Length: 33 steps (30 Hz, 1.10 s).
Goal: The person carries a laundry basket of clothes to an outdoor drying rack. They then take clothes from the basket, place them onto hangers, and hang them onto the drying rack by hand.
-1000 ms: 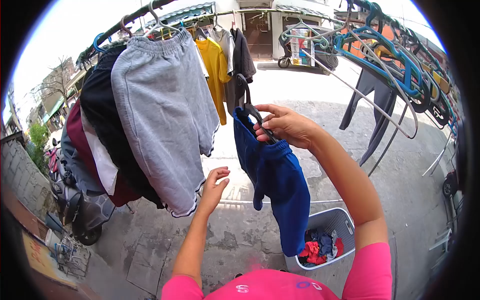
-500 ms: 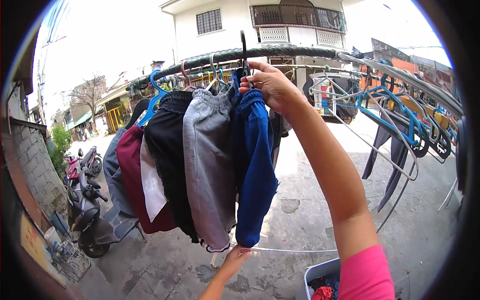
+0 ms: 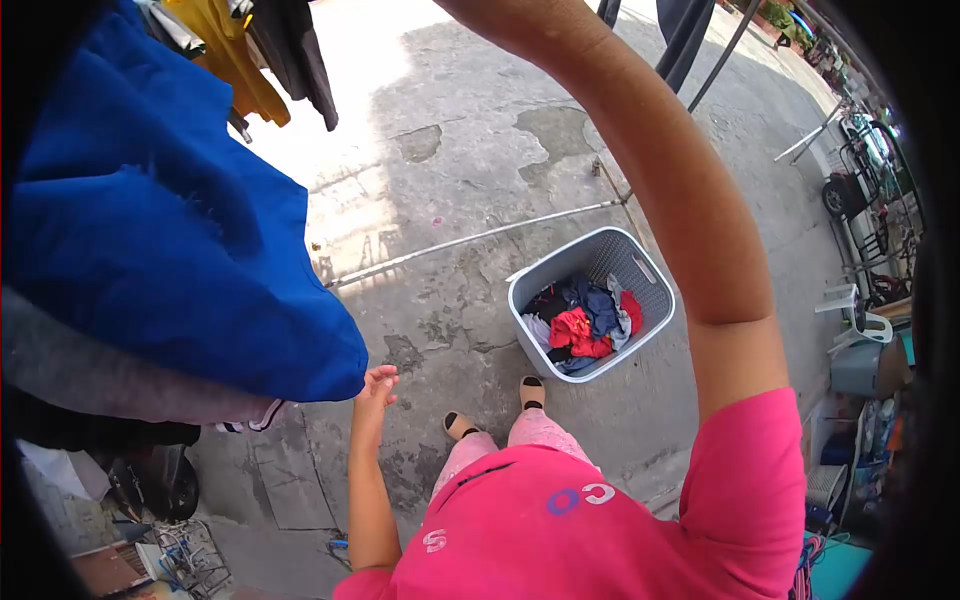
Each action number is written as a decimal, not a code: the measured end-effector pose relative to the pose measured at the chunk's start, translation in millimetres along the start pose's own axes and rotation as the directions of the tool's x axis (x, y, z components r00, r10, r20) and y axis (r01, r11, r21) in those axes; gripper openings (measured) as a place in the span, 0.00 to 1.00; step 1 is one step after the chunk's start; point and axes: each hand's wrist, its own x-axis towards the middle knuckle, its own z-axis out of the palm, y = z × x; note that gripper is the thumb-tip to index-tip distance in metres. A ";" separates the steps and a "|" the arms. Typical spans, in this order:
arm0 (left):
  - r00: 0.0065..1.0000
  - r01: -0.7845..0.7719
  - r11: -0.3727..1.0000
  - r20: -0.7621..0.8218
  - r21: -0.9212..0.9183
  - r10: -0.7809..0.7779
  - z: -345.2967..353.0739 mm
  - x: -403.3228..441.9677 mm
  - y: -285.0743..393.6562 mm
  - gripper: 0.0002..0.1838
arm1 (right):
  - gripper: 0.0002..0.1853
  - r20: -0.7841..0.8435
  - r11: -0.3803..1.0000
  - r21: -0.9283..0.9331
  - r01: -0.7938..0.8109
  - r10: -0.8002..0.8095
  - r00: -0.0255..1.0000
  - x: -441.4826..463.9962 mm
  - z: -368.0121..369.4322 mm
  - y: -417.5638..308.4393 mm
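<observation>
The blue shorts [image 3: 190, 270] hang large and close on the left side of the view. My left hand [image 3: 378, 387] is at their lower corner, its fingers loosely extended with nothing visible between them; whether it touches the cloth is unclear. My right arm reaches up, and only the base of my right hand [image 3: 497, 14] shows at the top edge, its fingers cut off. Grey shorts [image 3: 110, 365] and a black garment [image 3: 95, 420] hang behind the blue pair. The hanger and rail are out of view.
A grey laundry basket [image 3: 663, 300] with crumpled red, blue and dark clothes stands on the concrete by my feet. A thin pale bar [image 3: 480, 238] runs low across the ground. Yellow [image 3: 225, 55] and dark garments hang at upper left. Chairs and clutter line the right.
My view has swung down and right to the basket and my feet. My left hand's fingers have come away from the shorts' hem. My right hand has mostly left the top of view.
</observation>
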 end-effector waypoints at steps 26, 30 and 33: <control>0.854 0.513 0.836 -0.021 0.198 -0.519 115.8 -25.6 -188.9 0.10 | 0.09 -0.341 -0.154 -0.590 -0.792 0.937 0.072 -756.6 -46.8 242.0; 0.997 -0.010 0.986 0.074 0.168 -0.003 164.1 23.3 -78.6 0.11 | 0.05 -0.415 -0.190 0.132 -0.973 0.881 -0.228 -644.5 -109.0 217.5; 0.886 -0.436 0.899 0.152 -0.040 0.437 195.6 25.4 40.7 0.11 | 0.12 -0.354 -0.063 0.610 -0.790 0.870 -0.342 -548.6 -136.4 185.9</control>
